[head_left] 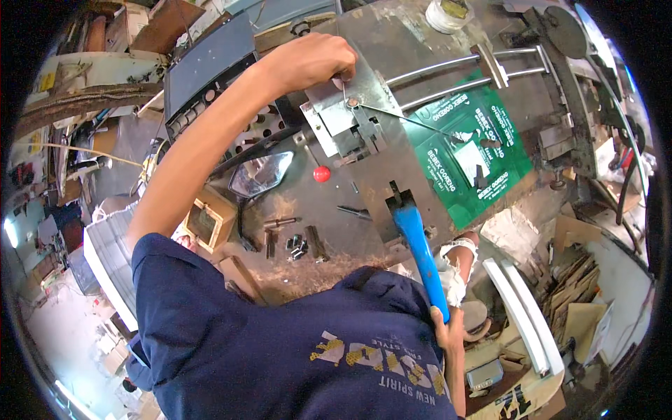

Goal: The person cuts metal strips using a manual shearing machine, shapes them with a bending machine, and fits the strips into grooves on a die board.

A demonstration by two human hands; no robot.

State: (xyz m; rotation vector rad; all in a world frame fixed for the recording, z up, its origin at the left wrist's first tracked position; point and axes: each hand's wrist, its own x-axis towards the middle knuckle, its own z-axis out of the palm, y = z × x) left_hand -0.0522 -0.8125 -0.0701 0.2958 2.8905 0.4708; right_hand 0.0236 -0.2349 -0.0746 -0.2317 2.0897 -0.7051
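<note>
While the left hand (315,64) pinches a thin metal rod (344,87) over the steel jig (330,117), the right hand (451,327) grips a blue lever (418,241).

Head cam: left fist is closed with its fingertips on that rod at the jig's far edge, right hand's wrapped around the lever's near end, well apart from the jig on the wearer's side. Red ball knob (321,173) sits just nearside of the jig, green printed sheet (455,199) off to its right, chrome guide rails (435,94) right of it too.
</note>
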